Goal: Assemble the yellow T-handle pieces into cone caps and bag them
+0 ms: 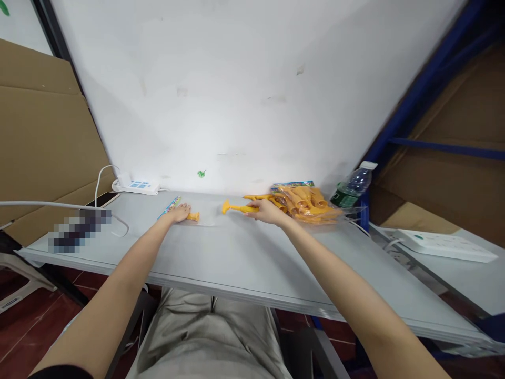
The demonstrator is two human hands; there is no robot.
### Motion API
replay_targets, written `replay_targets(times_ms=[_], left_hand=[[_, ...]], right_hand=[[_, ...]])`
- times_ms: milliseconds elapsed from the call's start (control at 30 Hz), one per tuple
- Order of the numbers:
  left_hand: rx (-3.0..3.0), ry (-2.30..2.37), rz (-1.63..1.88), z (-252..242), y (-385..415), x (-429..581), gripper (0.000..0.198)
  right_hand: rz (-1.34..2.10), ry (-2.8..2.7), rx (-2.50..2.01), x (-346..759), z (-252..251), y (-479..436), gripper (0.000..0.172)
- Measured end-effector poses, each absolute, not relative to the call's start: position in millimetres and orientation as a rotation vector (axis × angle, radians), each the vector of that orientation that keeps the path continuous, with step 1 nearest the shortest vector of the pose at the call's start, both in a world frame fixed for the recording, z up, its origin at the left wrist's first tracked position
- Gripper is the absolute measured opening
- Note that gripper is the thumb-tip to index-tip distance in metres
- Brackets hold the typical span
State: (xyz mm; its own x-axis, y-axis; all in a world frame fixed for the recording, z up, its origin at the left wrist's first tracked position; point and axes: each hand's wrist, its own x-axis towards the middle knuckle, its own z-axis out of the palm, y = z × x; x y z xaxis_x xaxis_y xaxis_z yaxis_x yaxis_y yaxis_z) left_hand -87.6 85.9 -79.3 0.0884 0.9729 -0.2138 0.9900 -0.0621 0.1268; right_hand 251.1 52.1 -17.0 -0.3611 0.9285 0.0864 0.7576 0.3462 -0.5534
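Observation:
My right hand (269, 211) is closed around an orange plastic piece (236, 208) with a thin stem and a flared end; its exact kind is unclear. That flared end points left, toward a flat clear bag (204, 223) with a colourful header. Over this bag lies my left hand (179, 212), palm down with its fingers stretched out. A short orange part (193, 216) sticks out beside those fingers. Just right of my right hand is a clear bag full of orange plastic parts (302, 202), several of them spilling from its left side.
A water bottle (353, 185) leans at the right end of the grey table (236, 258). A white power strip (136, 186), a phone (103, 200) and a loose white cable (59, 203) lie at the left. Behind stands a white panel (236, 95).

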Motion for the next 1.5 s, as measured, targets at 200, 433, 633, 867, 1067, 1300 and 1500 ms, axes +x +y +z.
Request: replay_targets(times_ms=[200,433,633,867,1067,1300,1500], left_hand=[[2.174,1.930,-0.071,-83,80,-78,0.058],[2.263,1.867,0.119,-90,69,-38,0.058],[2.260,1.881,0.256,-88,52,-18,0.059],[2.283,1.789,0.285,-88,38,-10,0.059],[2.329,1.700,0.290,-87,34,-5,0.059],[2.385,1.646,0.294,-88,33,-2,0.059],[2.395,1.729,0.358,-91,39,-6,0.058]], right_hand=[[0.519,-2.229,-1.548,204,-45,59,0.019],[0.636,-1.883,-1.693,166,-74,72,0.011],[1.018,-1.830,-1.296,179,-90,71,0.023],[0.757,-1.995,-1.271,189,-96,73,0.038],[0.675,-2.119,-1.158,186,-101,73,0.033],[0.624,-2.029,-1.307,180,-109,76,0.039],[0.740,-1.952,-1.273,177,-112,78,0.053]])
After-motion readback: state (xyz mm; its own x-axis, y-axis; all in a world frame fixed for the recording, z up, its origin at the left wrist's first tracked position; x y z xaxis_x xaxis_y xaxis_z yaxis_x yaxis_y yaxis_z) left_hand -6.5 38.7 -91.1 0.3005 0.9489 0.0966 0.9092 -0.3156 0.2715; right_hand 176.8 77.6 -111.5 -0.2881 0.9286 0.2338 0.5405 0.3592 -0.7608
